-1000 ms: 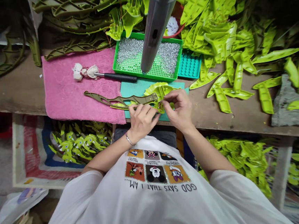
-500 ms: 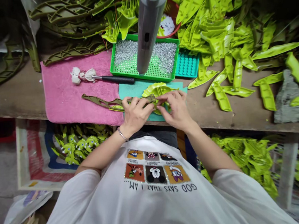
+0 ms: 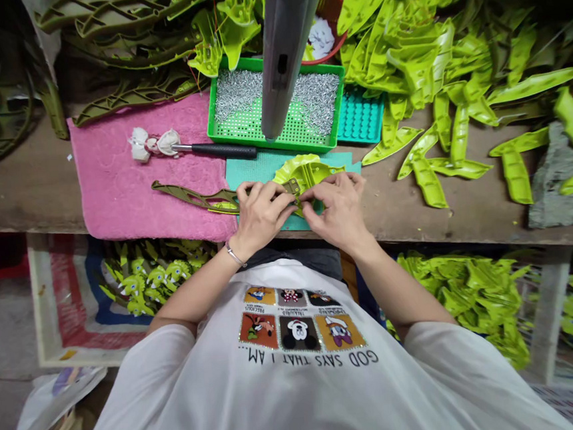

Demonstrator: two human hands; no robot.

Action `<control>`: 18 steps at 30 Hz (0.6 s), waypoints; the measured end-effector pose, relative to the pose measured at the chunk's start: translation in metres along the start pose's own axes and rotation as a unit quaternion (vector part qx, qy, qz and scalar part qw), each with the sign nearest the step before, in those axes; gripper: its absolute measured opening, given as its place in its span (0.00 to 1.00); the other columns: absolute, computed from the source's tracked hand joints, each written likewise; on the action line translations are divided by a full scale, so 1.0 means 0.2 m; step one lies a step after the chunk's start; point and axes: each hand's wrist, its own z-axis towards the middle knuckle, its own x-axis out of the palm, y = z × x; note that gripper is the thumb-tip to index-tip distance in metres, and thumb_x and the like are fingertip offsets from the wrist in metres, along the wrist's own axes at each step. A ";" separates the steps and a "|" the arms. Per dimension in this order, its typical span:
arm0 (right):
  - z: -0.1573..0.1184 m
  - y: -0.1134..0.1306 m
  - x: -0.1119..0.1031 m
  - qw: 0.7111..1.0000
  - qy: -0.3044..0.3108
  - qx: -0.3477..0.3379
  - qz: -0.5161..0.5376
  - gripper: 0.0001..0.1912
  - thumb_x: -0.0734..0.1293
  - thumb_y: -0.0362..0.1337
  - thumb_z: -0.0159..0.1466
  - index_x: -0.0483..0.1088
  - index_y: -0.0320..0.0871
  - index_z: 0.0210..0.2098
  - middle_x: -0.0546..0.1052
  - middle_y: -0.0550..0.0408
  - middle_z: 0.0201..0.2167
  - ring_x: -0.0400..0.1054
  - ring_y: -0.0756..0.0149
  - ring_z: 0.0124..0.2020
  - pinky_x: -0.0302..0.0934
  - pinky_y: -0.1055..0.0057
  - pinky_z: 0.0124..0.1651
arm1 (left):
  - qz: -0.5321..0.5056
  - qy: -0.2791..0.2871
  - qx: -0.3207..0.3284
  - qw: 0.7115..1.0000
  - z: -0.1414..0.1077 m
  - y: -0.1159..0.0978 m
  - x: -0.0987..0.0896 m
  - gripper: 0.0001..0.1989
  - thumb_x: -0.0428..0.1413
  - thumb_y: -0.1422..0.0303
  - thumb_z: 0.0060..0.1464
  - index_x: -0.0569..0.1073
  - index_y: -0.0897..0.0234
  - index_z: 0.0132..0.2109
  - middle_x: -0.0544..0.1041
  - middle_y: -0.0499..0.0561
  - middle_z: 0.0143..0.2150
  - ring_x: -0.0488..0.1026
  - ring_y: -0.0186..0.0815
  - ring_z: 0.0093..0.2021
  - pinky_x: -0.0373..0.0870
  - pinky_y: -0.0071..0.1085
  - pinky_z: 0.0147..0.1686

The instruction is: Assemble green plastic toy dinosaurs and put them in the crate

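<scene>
My left hand [image 3: 265,215] is closed over the right end of a long olive-green plastic piece [image 3: 192,198], which lies across the pink cloth and the teal mat [image 3: 247,170]. My right hand [image 3: 339,209] pinches at the near side of a lime-green ribbed plastic part [image 3: 307,171], its fingertips close to the left hand's. The lime part sits against the olive piece's end on the mat. Whatever is between the right fingertips is too small to make out. A grey cylindrical tool [image 3: 285,54], probably an electric screwdriver, hangs upright above the screw tray.
Beyond the mat stands a green tray [image 3: 280,147] of many small screws. A black-handled screwdriver [image 3: 221,150] lies across the pink cloth [image 3: 108,184]. Lime plastic parts [image 3: 418,63] pile up at the right, olive frames [image 3: 140,97] at the left. A box of assembled pieces [image 3: 146,277] sits below the bench.
The view has shifted slightly. Both hands stay at the joined parts, with only small finger movements; the right fingers have drawn slightly nearer the part's near edge.
</scene>
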 end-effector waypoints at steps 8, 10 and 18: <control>0.03 0.02 -0.04 0.999 0.025 -0.009 -0.047 0.02 0.64 0.33 0.59 0.68 0.45 0.33 0.75 0.56 0.26 0.66 0.57 0.39 0.48 0.53 0.55 | 0.028 -0.048 0.049 0.997 -0.06 0.01 0.04 0.08 0.55 0.64 0.66 0.81 0.51 0.44 0.82 0.49 0.44 0.72 0.38 0.44 0.54 0.46 0.54; 0.02 0.03 -0.04 0.999 0.024 -0.006 -0.046 0.02 0.64 0.34 0.60 0.68 0.45 0.34 0.76 0.56 0.29 0.66 0.56 0.40 0.48 0.53 0.55 | 0.039 -0.042 0.041 0.998 -0.09 0.00 0.05 0.09 0.55 0.66 0.66 0.80 0.51 0.47 0.82 0.50 0.46 0.73 0.39 0.44 0.54 0.48 0.56; -0.03 0.01 0.01 0.999 -0.002 0.027 -0.025 0.03 0.65 0.38 0.63 0.67 0.46 0.36 0.78 0.56 0.31 0.67 0.56 0.41 0.47 0.51 0.58 | 0.045 -0.030 0.019 0.998 -0.16 -0.04 0.09 0.13 0.55 0.63 0.65 0.77 0.53 0.55 0.81 0.54 0.54 0.74 0.43 0.50 0.56 0.49 0.57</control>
